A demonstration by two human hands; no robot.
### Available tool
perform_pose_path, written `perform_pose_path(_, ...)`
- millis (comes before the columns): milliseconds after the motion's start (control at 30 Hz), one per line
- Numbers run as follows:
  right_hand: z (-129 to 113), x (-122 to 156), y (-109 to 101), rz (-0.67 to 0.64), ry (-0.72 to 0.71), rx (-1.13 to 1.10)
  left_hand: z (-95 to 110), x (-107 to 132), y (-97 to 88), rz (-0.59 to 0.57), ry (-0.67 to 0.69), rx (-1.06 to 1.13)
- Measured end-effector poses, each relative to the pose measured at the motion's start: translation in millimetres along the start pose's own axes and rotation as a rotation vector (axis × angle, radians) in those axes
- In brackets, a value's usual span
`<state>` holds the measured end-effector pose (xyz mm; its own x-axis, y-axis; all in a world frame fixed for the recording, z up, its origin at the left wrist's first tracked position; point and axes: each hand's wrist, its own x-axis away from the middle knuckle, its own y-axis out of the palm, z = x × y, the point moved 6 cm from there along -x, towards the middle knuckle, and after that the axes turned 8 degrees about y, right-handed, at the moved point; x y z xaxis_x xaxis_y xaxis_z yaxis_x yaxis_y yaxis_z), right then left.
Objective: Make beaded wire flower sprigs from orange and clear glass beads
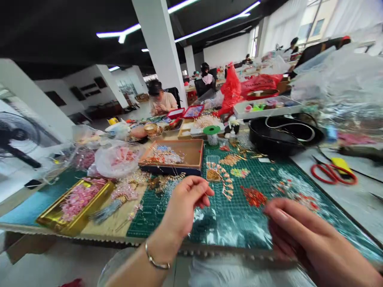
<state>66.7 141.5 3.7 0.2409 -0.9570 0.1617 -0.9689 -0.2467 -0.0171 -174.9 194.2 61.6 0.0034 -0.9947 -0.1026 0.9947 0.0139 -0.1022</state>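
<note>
My left hand (184, 205) hovers over a green cutting mat (167, 219), its thumb and fingertips pinched close together. Whether a fine wire lies in that pinch is too small to tell. Just past those fingertips lies a fan-shaped ornament of gold wire and beads (220, 179). My right hand (299, 235) is blurred at the mat's near edge, fingers curled inward, with a cluster of red beads (253, 196) beyond it. A brown box lid (170, 157) holding gold beaded pieces stands behind both hands.
A gold tray of pink flowers (74, 207) and a bag of pink beads (116, 161) lie left. Red-handled scissors (333, 173) and a black bowl (281, 135) sit right. A co-worker (160, 99) sits beyond the cluttered table, near a white pillar (158, 44).
</note>
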Motion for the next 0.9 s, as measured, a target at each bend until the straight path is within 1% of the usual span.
perform_pose_path(33, -19, 2, 7, 0.056, -0.012, -0.055, -9, 23, 17.9, -0.011, -0.053, 0.171)
perform_pose_path(67, -33, 3, 15, 0.076, -0.010, -0.068, -16, 44, 30.7, -0.002, -0.092, 0.285)
perform_pose_path(100, -40, 4, 22, 0.085, 0.008, -0.068, -22, 62, 40.6, -0.005, -0.136, 0.379)
perform_pose_path(133, -43, 7, 28, 0.089, 0.034, -0.065, -27, 77, 47.9, -0.022, -0.185, 0.450)
perform_pose_path(167, -42, 12, 33, 0.084, 0.057, -0.061, -31, 90, 53.6, -0.063, -0.236, 0.489)
perform_pose_path(200, -39, 18, 36, 0.066, 0.084, -0.055, -34, 102, 58.8, -0.133, -0.293, 0.518)
perform_pose_path(267, -29, 33, 42, -0.001, 0.137, -0.044, -36, 122, 69.2, -0.337, -0.390, 0.557)
perform_pose_path(333, -20, 47, 47, -0.088, 0.186, -0.042, -33, 139, 77.8, -0.545, -0.425, 0.571)
perform_pose_path(367, -17, 52, 49, -0.123, 0.205, -0.052, -32, 145, 80.2, -0.608, -0.433, 0.581)
perform_pose_path(400, -16, 56, 50, -0.145, 0.219, -0.075, -31, 149, 80.7, -0.622, -0.443, 0.601)
perform_pose_path(433, -14, 59, 49, -0.157, 0.232, -0.109, -30, 151, 79.4, -0.589, -0.457, 0.637)
perform_pose_path(500, -13, 64, 47, -0.166, 0.267, -0.194, -28, 149, 71.5, -0.425, -0.462, 0.741)
perform_pose_path(567, -11, 70, 44, -0.188, 0.320, -0.261, -24, 143, 61.0, -0.261, -0.396, 0.799)
perform_pose_path(633, -10, 78, 45, -0.234, 0.376, -0.286, -19, 138, 55.0, -0.174, -0.321, 0.767)
perform_pose_path(700, -7, 87, 47, -0.266, 0.413, -0.291, -19, 138, 57.4, -0.159, -0.301, 0.693)
perform_pose_path(767, -5, 93, 51, -0.273, 0.429, -0.290, -21, 141, 66.2, -0.183, -0.315, 0.657)
perform_pose_path(900, 2, 96, 57, -0.284, 0.458, -0.279, -25, 146, 83.4, -0.228, -0.339, 0.695)
